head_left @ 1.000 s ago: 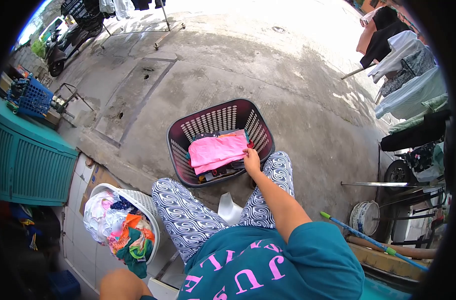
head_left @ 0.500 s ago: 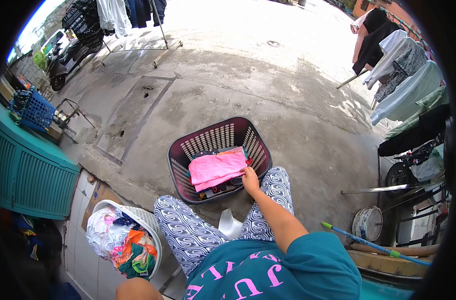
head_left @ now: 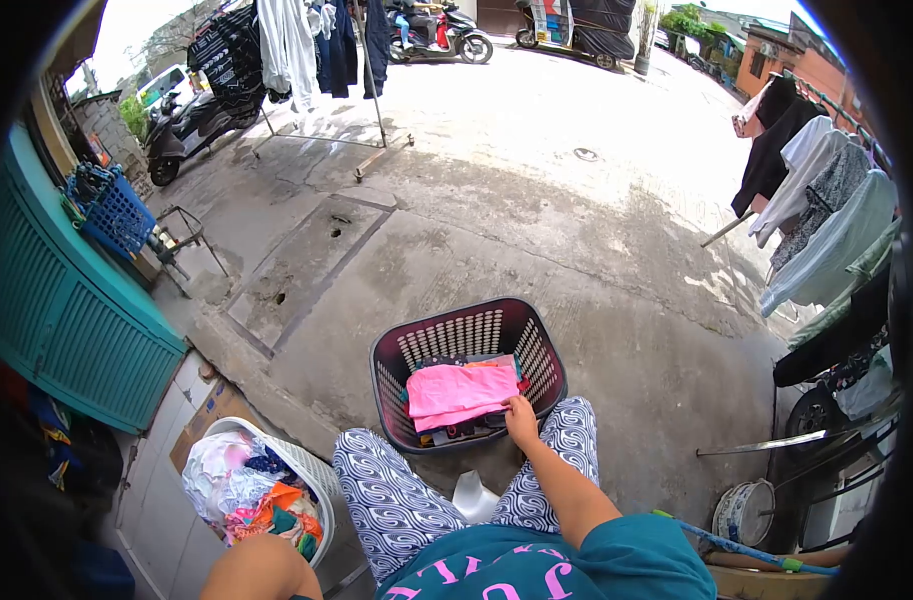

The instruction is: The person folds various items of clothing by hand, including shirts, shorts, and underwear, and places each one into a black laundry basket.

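Note:
A dark maroon laundry basket (head_left: 432, 340) stands on the concrete in front of my knees. Folded clothes lie in it, with a pink garment (head_left: 459, 390) on top. My right hand (head_left: 522, 420) reaches into the basket and rests on the near right edge of the pile, fingers against the cloth below the pink garment. My left hand is out of view; only part of my left arm (head_left: 252, 570) shows at the bottom edge, beside a white basket (head_left: 312, 475) full of mixed unfolded clothes.
A teal slatted cabinet (head_left: 67, 330) stands at left, with a blue crate (head_left: 112, 210) behind it. Clothes hang on racks at the far back (head_left: 297, 45) and along the right (head_left: 827, 230). Scooters (head_left: 182, 130) are parked beyond. A broom handle (head_left: 747, 550) and bucket (head_left: 742, 510) lie at right.
The view has tilted up, so the basket sits lower in frame and more of the yard shows. My right hand stays at the pile's near right edge.

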Motion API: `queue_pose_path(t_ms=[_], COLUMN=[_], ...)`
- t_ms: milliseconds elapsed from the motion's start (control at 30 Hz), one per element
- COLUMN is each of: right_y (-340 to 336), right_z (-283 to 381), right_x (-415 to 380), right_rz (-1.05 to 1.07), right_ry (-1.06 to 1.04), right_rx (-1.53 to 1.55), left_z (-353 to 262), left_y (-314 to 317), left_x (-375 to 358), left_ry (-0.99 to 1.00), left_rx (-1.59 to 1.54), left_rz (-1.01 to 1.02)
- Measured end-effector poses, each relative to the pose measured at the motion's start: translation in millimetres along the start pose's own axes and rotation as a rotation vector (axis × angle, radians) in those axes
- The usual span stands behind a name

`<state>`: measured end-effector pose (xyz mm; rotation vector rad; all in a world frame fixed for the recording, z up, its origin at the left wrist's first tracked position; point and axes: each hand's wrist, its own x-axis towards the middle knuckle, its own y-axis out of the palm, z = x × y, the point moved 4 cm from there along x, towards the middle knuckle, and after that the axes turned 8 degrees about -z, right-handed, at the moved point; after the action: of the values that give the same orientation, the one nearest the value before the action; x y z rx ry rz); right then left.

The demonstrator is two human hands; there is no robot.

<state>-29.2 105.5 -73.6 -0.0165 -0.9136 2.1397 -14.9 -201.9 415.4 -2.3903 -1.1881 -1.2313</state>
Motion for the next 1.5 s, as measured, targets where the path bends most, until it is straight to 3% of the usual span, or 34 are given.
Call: queue_pose_path(t_ms=[100, 133, 200, 633, 733, 767, 800, 900, 1100, 1333, 1500], right_y=[1.4, 2.5, -0.1, -1.0, 0.4, 0.5, -0.1, 5.5, 2.6, 3.1, 6.1], right_z=[-2.1, -4.8, -1.1, 1.4, -5.1, -5.6, -3.9, -4.9, 0.7, -1.7, 7.9], right_x=[-0.2, 0.6, -0.8, -0.7, -0.6, 0.1, 1.5, 2.8, 2.6, 1.1, 6.2], right_rz=[-0.016, 0.064, -0.013, -0.032, -0.036, -0.015, 0.005, 0.065, 0.126, 0.13, 0.062], right_ry=[-0.001, 0.073, -0.026, -0.059, -0.047, -0.037, -0.061, -0.082, -0.035, -0.052, -0.046], right_rx=[0.006, 0.022, 0.007, 0.06, 0.069, 0.056, 0.042, 0.027, 0.053, 0.051, 0.021], left_z=[-5.7, -7.2, -8.0, -5.9, -16.1, -12.1, 3.0, 62.0, 89.6, 88.8, 85.9], left_y=[-8.9, -11.1, -15.5, -52.9, -27.1, -49.5, -66.2, -114.8, -120.1, -123.4, -120.6], left_x=[2.3, 4.9, 9.0, 10.8, -5.3, -41.5, -78.1, -187.3, -230.7, -224.1, -211.5], left_ry=[0.008, 0.01, 0.018, 0.094, 0.09, 0.123, 0.239, 0.396, 0.432, 0.394, 0.25], left_rx=[0.067, 0.081, 0.098, 0.21, 0.357, 0.165, 0.079, -0.168, -0.26, -0.272, -0.049], left_rz=[0.048, 0.064, 0.088, 0.061, -0.122, -0.207, -0.567, -1.222, -1.392, -1.364, -1.465])
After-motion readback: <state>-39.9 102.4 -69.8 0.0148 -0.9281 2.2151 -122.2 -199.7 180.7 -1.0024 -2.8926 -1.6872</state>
